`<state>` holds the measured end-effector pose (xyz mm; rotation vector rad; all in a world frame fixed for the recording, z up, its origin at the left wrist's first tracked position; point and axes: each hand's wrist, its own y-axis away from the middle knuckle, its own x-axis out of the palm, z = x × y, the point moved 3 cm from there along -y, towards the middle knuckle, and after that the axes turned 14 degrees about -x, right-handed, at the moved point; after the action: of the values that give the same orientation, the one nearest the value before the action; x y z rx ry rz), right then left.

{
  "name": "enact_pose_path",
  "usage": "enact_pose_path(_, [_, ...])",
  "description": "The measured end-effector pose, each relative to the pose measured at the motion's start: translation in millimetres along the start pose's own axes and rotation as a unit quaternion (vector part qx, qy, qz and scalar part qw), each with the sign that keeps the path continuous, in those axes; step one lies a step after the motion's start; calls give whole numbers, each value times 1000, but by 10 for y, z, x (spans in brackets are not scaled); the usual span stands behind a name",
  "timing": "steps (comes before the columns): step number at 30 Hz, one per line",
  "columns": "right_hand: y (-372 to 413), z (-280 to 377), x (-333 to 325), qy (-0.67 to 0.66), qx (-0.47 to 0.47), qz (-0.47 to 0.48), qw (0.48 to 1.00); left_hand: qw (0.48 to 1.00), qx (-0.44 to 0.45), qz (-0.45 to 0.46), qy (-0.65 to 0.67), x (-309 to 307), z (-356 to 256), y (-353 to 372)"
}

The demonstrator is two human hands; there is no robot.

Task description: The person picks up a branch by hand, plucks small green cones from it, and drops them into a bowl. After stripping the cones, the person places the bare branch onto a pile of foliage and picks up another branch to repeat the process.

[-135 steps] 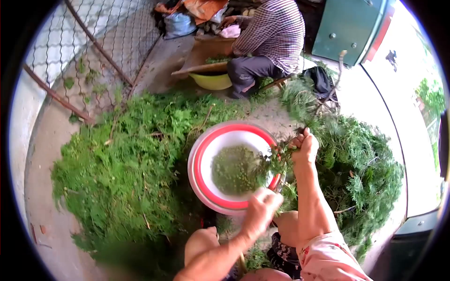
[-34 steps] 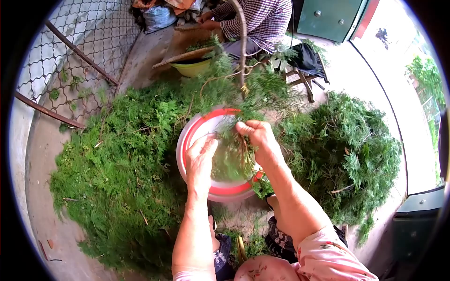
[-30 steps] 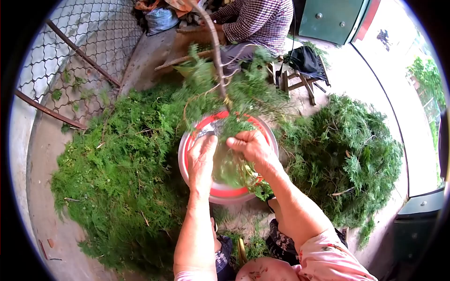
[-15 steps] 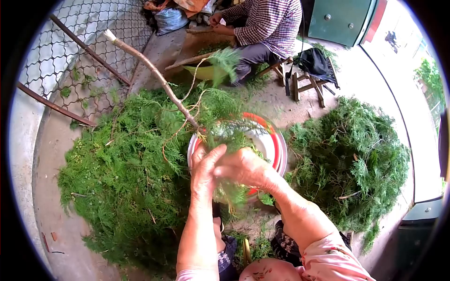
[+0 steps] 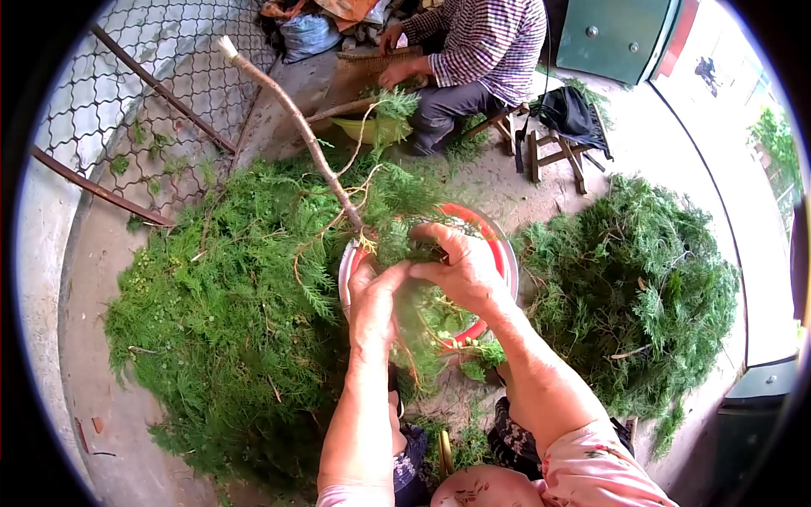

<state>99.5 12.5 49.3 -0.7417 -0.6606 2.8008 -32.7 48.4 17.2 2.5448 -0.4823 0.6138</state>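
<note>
Slanting over the far-left rim of the basin [image 5: 501, 249], the branch [image 5: 308, 144] points its cut end [image 5: 226, 46] away from the hands; the left hand [image 5: 372, 296], nearer its stem, grasps the leafy part, fingers partly hidden; the right hand [image 5: 469, 275] curls close beside it at the foliage [image 5: 397, 194], though I cannot tell whether it pinches. Leafy piles [image 5: 228, 338] on the floor [image 5: 89, 338] flank the basin.
</note>
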Motion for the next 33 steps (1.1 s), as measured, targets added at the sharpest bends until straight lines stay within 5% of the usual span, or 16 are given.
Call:
enact_pose_path(4, [18, -48, 45, -149, 109, -36, 982, 1000, -7, 4, -6, 81, -6, 55])
enact_pose_path(8, [41, -198, 91, -170, 91, -65, 979, 1000, -7, 16, -8, 140, -20, 89])
enact_pose_path(15, [111, -189, 206, -392, 235, -208, 865, 998, -30, 3, 46, 190, -32, 132])
enact_pose_path(21, [107, -137, 239, -228, 167, -238, 929, 999, -24, -13, 45, 176, -56, 151])
enact_pose_path(28, [155, -237, 383, -368, 277, -278, 843, 998, -26, -23, 45, 120, -57, 172])
enact_pose_path(32, [140, -236, 230, -173, 287, -266, 904, 996, -47, -77, 3, -47, -15, 191])
enact_pose_path(33, [111, -306, 70, -202, 300, -306, 881, 995, -50, -90, -16, -75, -66, 243])
